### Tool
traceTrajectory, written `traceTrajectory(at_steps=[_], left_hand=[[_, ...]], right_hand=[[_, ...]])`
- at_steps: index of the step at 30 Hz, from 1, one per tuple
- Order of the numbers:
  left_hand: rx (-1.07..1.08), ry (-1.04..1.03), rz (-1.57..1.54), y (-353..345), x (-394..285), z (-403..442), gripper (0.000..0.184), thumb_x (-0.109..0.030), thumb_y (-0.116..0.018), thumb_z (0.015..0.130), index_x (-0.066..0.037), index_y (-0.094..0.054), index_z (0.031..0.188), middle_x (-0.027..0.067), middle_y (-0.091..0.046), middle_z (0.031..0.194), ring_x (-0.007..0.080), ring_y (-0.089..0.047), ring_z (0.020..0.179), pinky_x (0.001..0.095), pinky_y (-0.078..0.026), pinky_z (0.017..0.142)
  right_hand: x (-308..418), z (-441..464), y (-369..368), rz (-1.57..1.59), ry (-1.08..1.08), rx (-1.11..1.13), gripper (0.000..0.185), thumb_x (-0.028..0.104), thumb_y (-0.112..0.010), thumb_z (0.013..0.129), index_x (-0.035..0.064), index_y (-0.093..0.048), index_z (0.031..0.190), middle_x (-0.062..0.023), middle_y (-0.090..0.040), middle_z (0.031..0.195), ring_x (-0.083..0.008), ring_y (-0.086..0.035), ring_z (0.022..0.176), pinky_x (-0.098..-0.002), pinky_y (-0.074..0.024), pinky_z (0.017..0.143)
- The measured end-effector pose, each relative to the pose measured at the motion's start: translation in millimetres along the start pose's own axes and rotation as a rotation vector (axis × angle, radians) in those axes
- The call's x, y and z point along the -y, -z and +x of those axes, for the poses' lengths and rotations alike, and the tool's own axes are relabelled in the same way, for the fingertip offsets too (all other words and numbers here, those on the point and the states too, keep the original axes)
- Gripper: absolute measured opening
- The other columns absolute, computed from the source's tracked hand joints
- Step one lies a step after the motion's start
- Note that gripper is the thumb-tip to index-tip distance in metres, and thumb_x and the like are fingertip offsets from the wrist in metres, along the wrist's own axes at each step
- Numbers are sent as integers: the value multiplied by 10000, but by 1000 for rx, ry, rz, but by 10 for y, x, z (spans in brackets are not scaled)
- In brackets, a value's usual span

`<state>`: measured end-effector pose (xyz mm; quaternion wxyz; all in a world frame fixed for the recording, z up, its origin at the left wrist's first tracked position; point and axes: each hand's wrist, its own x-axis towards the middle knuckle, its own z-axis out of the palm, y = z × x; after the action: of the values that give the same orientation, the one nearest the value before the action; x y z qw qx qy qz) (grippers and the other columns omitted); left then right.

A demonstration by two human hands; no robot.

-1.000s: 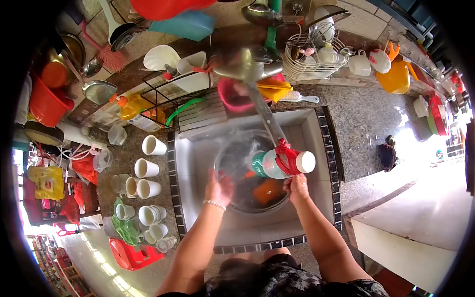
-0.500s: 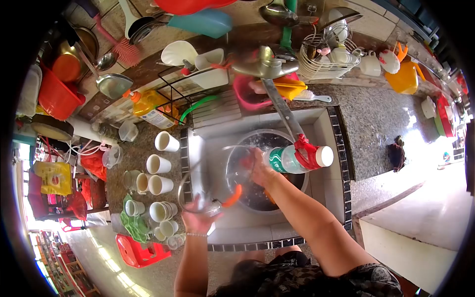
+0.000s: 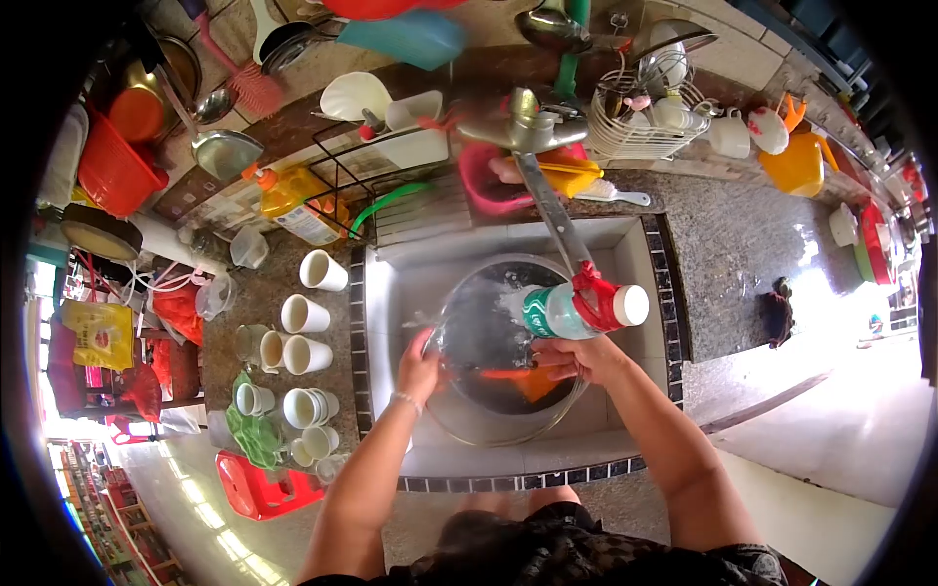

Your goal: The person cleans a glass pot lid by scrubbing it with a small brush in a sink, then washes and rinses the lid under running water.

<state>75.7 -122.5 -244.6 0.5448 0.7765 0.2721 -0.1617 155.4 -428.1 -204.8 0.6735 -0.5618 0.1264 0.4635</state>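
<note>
A clear round glass bowl (image 3: 464, 422) is tilted over a metal basin (image 3: 532, 262) in the tiled sink (image 3: 401, 278). My left hand (image 3: 418, 369) is closed on the bowl's left rim. At the bowl's right side, my right hand (image 3: 572, 357) has its fingers bent under the bottle, partly hidden; whether they grip the bowl or a cloth is unclear. An orange cloth (image 3: 523, 381) shows low in the bowl area, close to my right fingers. Above that hand, a plastic bottle (image 3: 562, 311) with a green label is tied by red cloth to the faucet (image 3: 552, 210). Water splashes near it.
Several white cups (image 3: 305, 314) line the left counter, near a green cloth (image 3: 252, 430). A yellow soap bottle (image 3: 298, 207) and wire rack (image 3: 332, 171) stand behind them. Behind the sink are a pink basin (image 3: 479, 181), a white brush (image 3: 611, 192) and a utensil basket (image 3: 640, 132).
The glass bowl has moved right, from the sink's left edge to over the basin, with my left hand on it. My right hand has shifted right and down, below the bottle.
</note>
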Motion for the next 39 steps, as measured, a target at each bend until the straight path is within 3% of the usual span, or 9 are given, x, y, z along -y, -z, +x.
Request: traceTrajectory(at_steps=[6,11,16,18,21,25,28,33,39], left_hand=[[-103,-475,877,-776,-845,384,342,-304,-604,913,-108,-626,1192,185,-678,1102,370,-648,1020,478,-510,893],[254,-922,152,-1316,-468,1165,271,-272,-636,852,-134,-677,1082,156,-687,1047,358,-648,986,458,-518,856],[-60,-1098,653,-747,-994,787,233,-228,-596,876,-106,-654,1066,135,-682,897,356,-656,879,467,-527,789],[-55,-507,704,-525,-799,859,239,-179,-544,939,-90,-576,1158,190,-686,938,418,-659,835,519,-526,709],[-211,-508,651,-469,-416,594,289,-153,-544,919,-60,-560,1192,218,-683,857,437,-659,746,526,-531,680],[304,200,-493,-487,-105,-11,521,-60,-518,885,-61,-460,1402,181,-684,1114,318,-706,945,477,-599,772],[757,333,-866,-477,129,-261,621,-34,-510,871,-106,-390,1476,177,-613,1266,353,-656,1094,514,-581,873],[493,82,-865,-597,2,-553,630,-36,-499,879,-105,-376,1493,186,-583,1308,357,-630,1150,490,-555,936],[152,-8,-1027,-798,-31,-660,669,42,-472,841,-77,-384,1493,192,-517,1386,309,-598,1147,468,-541,934]], right_hand=[[-150,-304,26,165,83,-19,430,121,-592,920,22,-494,1327,-150,-683,1167,-286,-727,937,-380,-637,660],[-275,-344,40,268,164,-5,429,54,-540,948,50,-428,1363,-181,-659,1215,-293,-711,986,-407,-645,680],[-296,-371,157,283,293,-126,409,65,-549,954,72,-451,1350,-166,-655,1206,-281,-713,963,-416,-646,693],[-342,-357,264,433,387,-150,405,75,-570,951,80,-464,1342,-145,-664,1176,-271,-714,949,-416,-645,681],[-327,-234,444,441,389,-188,401,80,-603,941,86,-483,1323,-114,-654,1175,-266,-713,932,-443,-638,696],[-320,-106,544,463,396,-129,368,128,-618,947,88,-512,1297,-95,-654,1182,-244,-693,993,-451,-629,746],[-291,52,486,526,430,-69,360,143,-593,957,83,-534,1307,-91,-674,1141,-243,-700,971,-407,-620,757],[-319,629,248,596,550,-350,208,148,-602,952,58,-639,1135,-77,-685,982,-199,-694,829,-360,-610,718],[-975,447,-783,495,187,-218,399,409,-597,969,41,-602,1124,-65,-621,920,-188,-626,700,-345,-525,567]])
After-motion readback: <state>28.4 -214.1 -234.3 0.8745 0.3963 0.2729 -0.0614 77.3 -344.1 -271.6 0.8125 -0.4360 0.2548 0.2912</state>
